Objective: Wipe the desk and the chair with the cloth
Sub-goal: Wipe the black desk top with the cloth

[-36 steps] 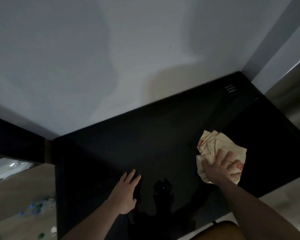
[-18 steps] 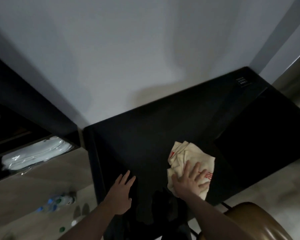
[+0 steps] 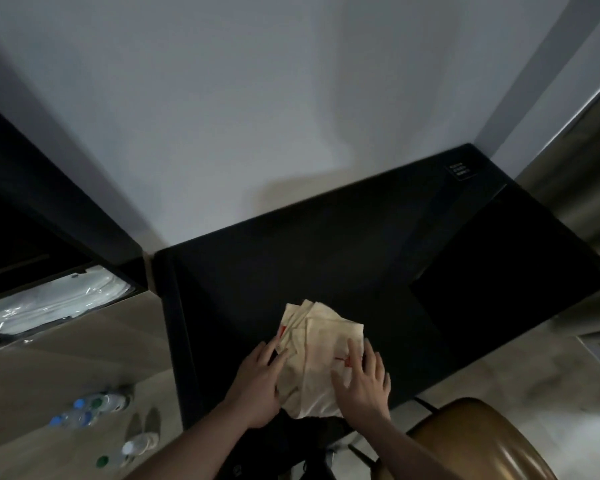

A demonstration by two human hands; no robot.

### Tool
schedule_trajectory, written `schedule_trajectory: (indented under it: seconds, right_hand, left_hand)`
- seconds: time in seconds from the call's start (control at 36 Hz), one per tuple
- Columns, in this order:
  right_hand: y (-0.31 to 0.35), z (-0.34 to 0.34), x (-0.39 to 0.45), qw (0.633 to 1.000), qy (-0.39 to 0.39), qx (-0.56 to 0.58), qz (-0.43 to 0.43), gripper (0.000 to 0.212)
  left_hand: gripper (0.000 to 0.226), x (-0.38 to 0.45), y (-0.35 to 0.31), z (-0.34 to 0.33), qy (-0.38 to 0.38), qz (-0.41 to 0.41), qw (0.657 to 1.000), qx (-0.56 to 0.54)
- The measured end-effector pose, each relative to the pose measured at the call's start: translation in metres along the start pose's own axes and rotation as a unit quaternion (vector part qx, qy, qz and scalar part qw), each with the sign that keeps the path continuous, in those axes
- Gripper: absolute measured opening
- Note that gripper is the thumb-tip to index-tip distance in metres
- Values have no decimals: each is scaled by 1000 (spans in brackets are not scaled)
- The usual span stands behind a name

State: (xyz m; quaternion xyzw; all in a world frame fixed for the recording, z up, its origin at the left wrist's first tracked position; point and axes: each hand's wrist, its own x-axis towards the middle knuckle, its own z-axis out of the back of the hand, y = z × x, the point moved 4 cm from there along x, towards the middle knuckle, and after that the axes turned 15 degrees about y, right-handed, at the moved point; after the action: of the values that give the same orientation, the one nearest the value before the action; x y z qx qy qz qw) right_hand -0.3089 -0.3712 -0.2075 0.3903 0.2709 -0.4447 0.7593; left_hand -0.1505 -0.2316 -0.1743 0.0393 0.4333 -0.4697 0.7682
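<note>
My right hand [image 3: 362,379] slides the cloth [image 3: 317,355] left across the counter [image 3: 326,258] toward me, and my left hand [image 3: 258,382] now touches its edge.

Desk: the black flat-topped desk [image 3: 343,258] stands with its far edge against the pale grey wall [image 3: 257,98].
Cloth: the cream crumpled cloth with red print [image 3: 316,351] lies on the desk near its front edge, left of centre.
Hands: the left hand [image 3: 260,382] rests on the cloth's left side, the right hand [image 3: 364,379] on its right side.
Chair: the brown leather-backed chair [image 3: 475,441] stands in front of the desk, to the right.
Floor: clear plastic bottles with coloured caps [image 3: 94,410] lie on the floor left of the desk.
Shelf: a dark cabinet [image 3: 49,216] stands left of the desk, with a clear plastic-wrapped bundle [image 3: 52,306] under it.
</note>
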Motion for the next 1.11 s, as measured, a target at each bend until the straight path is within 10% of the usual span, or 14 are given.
schedule_trajectory:
  seconds: [0.28, 0.67, 0.86, 1.11]
  right_hand:
    - [-70, 25, 9, 1000, 1, -10, -16, 77]
    - [-28, -21, -2, 996, 29, -81, 10, 77]
    - [22, -64, -25, 995, 38, -85, 25, 77]
    - [56, -98, -41, 997, 36, -67, 17, 78]
  left_hand:
    - [99, 78, -79, -27, 74, -12, 994, 78]
    - [83, 43, 15, -53, 93, 35, 993, 70]
    - [117, -1, 108, -55, 101, 65, 993, 10]
    - [88, -35, 163, -32, 124, 128, 984, -8]
